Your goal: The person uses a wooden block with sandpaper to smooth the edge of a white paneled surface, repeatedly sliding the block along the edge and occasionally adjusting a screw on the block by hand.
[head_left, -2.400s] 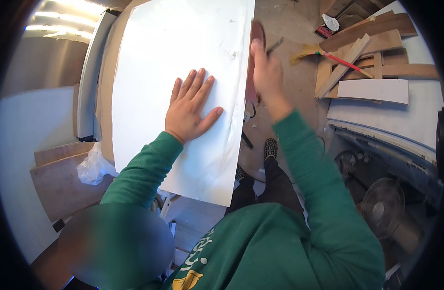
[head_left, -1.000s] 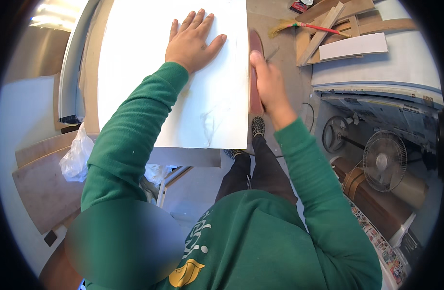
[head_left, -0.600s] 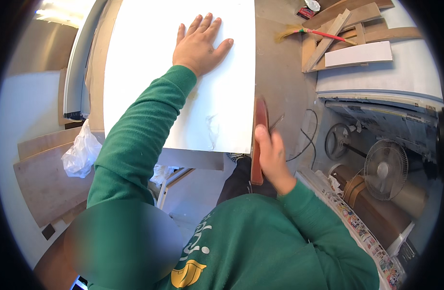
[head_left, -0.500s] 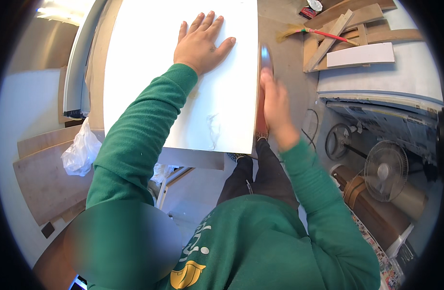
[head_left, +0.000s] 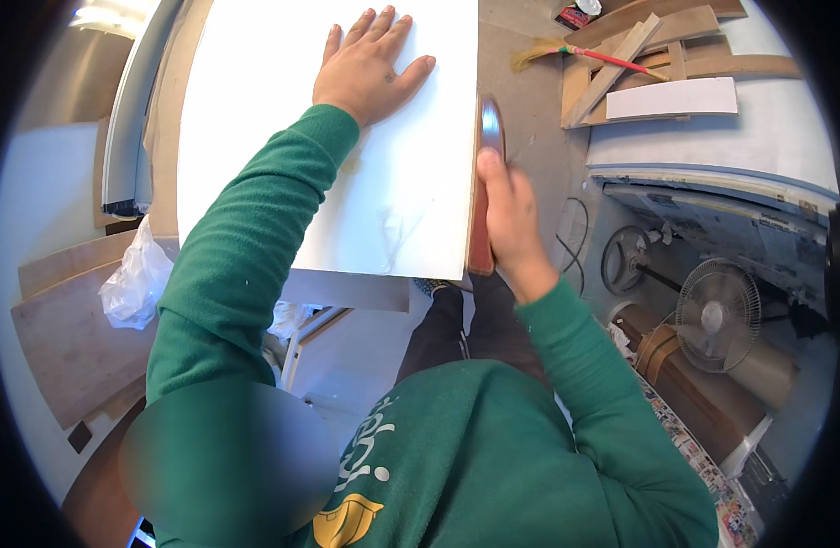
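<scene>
A large white board [head_left: 411, 173] lies flat in front of me. My left hand [head_left: 367, 78] rests palm down on its upper part, fingers spread, holding nothing. Along the board's right edge, my right hand [head_left: 516, 215] grips a long, narrow reddish-brown tool [head_left: 480, 224] with a rounded, glossy far end. The thumb lies on top of it, while the other fingers are mostly hidden. The tool sits lengthwise against that edge; its working face is out of sight, and I cannot tell its exact kind.
Curved wooden pieces [head_left: 698, 66] and a red-handled brush [head_left: 612, 60] are at the far right. A fan [head_left: 717, 315] and a brown roll [head_left: 685, 365] stand nearer on the right. On the left, a white plastic bag [head_left: 137, 283] is beside brown panels [head_left: 59, 329].
My right hand and the reddish-brown tool have moved a little toward me along the board's edge. The left hand stays on the board. The whole view has shifted slightly.
</scene>
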Available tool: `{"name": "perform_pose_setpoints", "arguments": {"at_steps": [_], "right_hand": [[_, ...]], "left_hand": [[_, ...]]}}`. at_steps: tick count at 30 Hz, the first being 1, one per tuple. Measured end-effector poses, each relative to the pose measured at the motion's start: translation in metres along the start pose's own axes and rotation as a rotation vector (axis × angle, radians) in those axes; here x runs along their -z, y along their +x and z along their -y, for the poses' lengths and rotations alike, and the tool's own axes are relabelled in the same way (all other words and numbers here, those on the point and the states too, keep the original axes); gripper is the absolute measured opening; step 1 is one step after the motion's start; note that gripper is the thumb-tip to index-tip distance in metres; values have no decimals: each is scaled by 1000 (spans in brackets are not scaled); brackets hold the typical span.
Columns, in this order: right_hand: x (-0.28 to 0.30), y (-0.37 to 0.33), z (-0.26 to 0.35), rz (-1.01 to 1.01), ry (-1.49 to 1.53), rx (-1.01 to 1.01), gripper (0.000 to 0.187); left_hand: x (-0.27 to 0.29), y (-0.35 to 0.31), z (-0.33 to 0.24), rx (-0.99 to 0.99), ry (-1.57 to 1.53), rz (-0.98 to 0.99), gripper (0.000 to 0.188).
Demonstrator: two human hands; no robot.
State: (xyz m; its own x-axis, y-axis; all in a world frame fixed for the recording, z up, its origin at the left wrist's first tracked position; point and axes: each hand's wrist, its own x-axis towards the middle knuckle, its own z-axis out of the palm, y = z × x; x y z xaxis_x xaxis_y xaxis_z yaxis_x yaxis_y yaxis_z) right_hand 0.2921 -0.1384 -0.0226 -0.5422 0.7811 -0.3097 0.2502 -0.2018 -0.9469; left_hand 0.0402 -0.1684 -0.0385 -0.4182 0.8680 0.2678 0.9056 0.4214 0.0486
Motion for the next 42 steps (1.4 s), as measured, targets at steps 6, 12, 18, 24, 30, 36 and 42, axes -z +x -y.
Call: {"name": "perform_pose_setpoints", "arguments": {"at_steps": [6,12,18,24,30,36,42], "right_hand": [[-2,37,-2,-24,26,42,63],[-7,157,55,-28,26,75,76],[7,-14,-28,-41,-221,81,66],[22,-79,-33,48,-36,-37,50],[5,139,39,-47,-129,166,79],[13,170,39,-12,-59,87,86],[8,-62,-26,45,6,20,50]], "left_hand": [[4,3,-3,11,-6,15,71],[24,13,-15,7,-150,79,69],[25,0,-6,34,-149,134,73],[21,-3,-4,34,-142,135,72],[29,8,-19,16,-167,88,73],[29,15,-28,7,-157,91,74],[23,-1,-4,33,-146,102,73]]}}
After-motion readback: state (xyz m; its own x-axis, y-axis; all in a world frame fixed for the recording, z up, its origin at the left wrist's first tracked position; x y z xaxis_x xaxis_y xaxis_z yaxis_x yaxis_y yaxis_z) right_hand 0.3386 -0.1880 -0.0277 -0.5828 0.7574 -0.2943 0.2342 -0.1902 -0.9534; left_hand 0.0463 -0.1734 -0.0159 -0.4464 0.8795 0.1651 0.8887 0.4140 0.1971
